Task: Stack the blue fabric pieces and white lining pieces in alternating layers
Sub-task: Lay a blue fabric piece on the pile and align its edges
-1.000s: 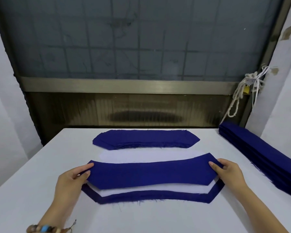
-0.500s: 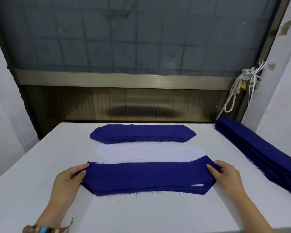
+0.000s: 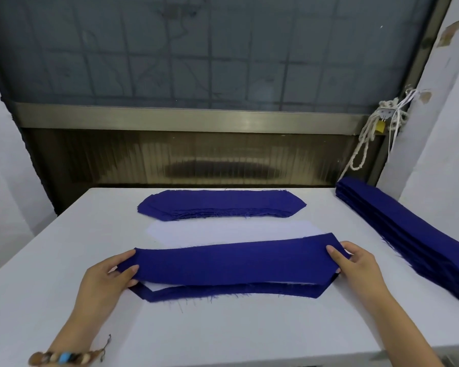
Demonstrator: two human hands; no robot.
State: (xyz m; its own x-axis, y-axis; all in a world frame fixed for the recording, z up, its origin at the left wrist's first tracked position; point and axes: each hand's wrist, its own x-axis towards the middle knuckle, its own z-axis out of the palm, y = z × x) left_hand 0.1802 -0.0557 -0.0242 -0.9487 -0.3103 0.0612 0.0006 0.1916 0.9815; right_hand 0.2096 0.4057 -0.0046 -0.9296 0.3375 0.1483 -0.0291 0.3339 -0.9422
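The left hand (image 3: 109, 276) and right hand (image 3: 361, 263) are each pinching one end of a blue piece (image 3: 233, 263), holding it just over the stack (image 3: 223, 292) at the front of the desk (image 3: 223, 337). To do it well, they should be keeping it flat and matching its slanted ends to the blue edge below. Open desk is lying in front, and the white pile (image 3: 231, 230) is sitting just behind.
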